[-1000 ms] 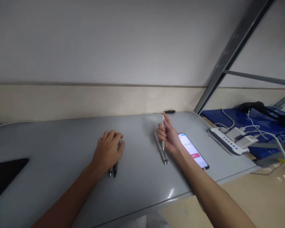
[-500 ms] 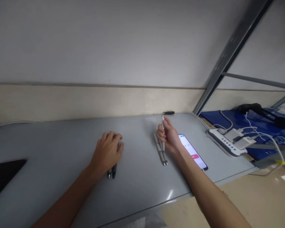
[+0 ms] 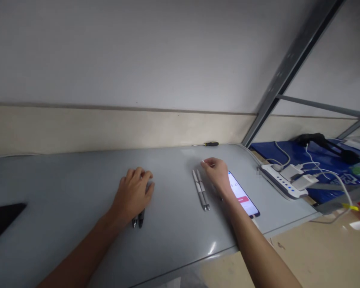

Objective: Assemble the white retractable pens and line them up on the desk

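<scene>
My left hand (image 3: pixel 135 191) lies on the desk with curled fingers over dark pens (image 3: pixel 141 219), whose lower ends stick out beneath the palm. The rest of those pens is hidden under the hand. In a pinch, my right hand (image 3: pixel 217 172) holds a white pen (image 3: pixel 203 161); only small bits of it show past the fingers and wrist. Just left of this hand, two white-and-grey pens (image 3: pixel 201 191) lie side by side, slanting on the desk. A lit phone (image 3: pixel 243 199) is partly behind the right wrist.
Near the wall lies a screwdriver (image 3: pixel 211 144) with a black and yellow handle. A white power strip (image 3: pixel 283 183) with plugged-in chargers and cables stands at the desk's right end. A metal frame post (image 3: pixel 265 106) rises behind it. A black flat object (image 3: pixel 4 220) is at far left.
My right hand has turned over and moved slightly right and down, away from the two white-and-grey pens, with the white pen in it. My left hand stays over the dark pens.
</scene>
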Demonstrator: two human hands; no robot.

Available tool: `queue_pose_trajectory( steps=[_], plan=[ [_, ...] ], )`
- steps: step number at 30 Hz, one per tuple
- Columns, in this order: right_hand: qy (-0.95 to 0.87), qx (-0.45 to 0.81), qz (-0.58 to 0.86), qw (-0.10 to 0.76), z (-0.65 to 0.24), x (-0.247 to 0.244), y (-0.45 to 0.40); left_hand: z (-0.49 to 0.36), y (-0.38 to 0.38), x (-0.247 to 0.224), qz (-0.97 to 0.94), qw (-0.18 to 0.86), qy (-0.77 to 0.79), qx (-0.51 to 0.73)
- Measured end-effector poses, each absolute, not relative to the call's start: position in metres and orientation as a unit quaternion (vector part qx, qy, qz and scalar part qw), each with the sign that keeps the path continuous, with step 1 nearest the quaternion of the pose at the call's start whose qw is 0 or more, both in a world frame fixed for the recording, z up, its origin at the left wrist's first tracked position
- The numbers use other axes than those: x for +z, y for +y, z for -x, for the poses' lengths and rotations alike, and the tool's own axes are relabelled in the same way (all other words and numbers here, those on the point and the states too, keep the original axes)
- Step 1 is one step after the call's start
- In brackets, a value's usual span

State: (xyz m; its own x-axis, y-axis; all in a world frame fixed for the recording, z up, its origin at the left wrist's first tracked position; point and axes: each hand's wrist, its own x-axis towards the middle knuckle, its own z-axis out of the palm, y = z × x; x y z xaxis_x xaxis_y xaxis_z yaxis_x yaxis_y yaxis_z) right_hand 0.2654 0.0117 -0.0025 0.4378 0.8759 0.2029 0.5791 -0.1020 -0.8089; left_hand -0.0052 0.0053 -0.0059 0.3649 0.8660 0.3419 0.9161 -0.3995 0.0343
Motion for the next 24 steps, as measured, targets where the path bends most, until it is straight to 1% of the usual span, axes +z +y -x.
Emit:
queue_pose_trajectory(
  steps=[8,14,16,24],
  plan=[
    [-0.534,0.16,0.765,0.322,-0.262,0.0,0.007,0.006,0.005,-0.006,0.821,0.075,-0.547,-0.149],
    [-0.572,0.106,0.776,0.244,-0.261,-0.004,0.01,0.005,0.005,-0.005,0.818,0.078,-0.554,-0.133],
    [-0.576,0.098,0.777,0.234,-0.262,-0.006,0.011,0.005,0.005,-0.005,0.818,0.079,-0.553,-0.136],
    [-0.576,0.086,0.777,0.237,-0.266,-0.01,0.014,0.006,0.005,-0.006,0.822,0.086,-0.544,-0.143]
  ],
)
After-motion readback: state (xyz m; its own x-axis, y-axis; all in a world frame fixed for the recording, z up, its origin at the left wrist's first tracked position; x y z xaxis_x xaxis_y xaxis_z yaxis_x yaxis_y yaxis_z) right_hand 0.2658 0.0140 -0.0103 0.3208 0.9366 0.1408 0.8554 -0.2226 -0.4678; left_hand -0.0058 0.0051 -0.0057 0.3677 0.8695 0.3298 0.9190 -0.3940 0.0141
